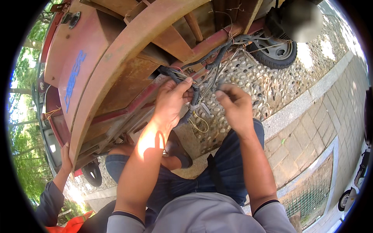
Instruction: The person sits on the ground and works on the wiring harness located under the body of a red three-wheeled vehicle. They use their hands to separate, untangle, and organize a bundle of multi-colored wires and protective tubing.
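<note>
Your left hand's (173, 99) grip closes around the black corrugated wiring harness (196, 94) at twelve o'clock; your right hand (234, 105) pinches nearby, on what I can't make out. Beyond, toward one o'clock, sits a black-tyred wheel (276, 49).

1. Conduit (195, 95): dark plastic, ribbed, matt.
2. Curved rim (128, 48): metal, dull, rust-stained.
3. Tyre (279, 64): matt black rubber.
4. Pebbled ground (268, 87): stone, bumpy and rough.
5. Paving (297, 151): matt, gritty blocks.
6. Trousers (229, 163): blue denim.
7. Shirt (194, 213): smooth, matt grey cloth.
</note>
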Action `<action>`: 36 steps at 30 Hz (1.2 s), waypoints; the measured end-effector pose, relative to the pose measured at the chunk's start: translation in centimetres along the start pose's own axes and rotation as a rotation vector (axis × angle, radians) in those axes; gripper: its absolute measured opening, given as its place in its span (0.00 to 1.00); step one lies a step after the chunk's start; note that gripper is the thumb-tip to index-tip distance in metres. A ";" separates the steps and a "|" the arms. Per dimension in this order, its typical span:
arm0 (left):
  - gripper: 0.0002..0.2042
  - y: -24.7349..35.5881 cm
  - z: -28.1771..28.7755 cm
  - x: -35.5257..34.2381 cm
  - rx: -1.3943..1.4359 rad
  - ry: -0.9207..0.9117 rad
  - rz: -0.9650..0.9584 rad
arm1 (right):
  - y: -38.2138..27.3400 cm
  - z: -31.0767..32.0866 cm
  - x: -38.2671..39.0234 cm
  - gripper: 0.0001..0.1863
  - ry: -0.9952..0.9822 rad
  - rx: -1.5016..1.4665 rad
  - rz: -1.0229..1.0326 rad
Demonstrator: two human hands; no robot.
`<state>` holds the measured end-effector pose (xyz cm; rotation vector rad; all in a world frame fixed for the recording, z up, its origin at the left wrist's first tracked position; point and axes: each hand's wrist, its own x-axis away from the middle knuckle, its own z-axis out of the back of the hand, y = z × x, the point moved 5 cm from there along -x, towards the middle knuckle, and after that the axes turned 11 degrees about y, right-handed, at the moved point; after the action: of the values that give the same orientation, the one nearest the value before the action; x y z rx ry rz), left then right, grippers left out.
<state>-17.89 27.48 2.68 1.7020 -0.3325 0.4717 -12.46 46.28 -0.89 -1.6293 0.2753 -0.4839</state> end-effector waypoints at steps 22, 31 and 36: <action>0.14 0.7 -0.7 -0.5 -0.168 0.022 -0.041 | -4.3 -4.4 1.5 0.09 0.025 0.342 0.381; 0.22 1.8 -1.2 -1.9 -0.470 0.019 -0.297 | -1.7 -4.4 0.0 0.06 -0.174 0.181 0.356; 0.22 2.6 -0.8 -1.2 -0.557 -0.081 -0.194 | -2.0 -5.1 1.3 0.05 -0.080 0.134 0.249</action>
<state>-20.26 27.71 4.50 1.1944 -0.3182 0.1444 -13.88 41.38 1.63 -1.4562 0.3723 -0.2415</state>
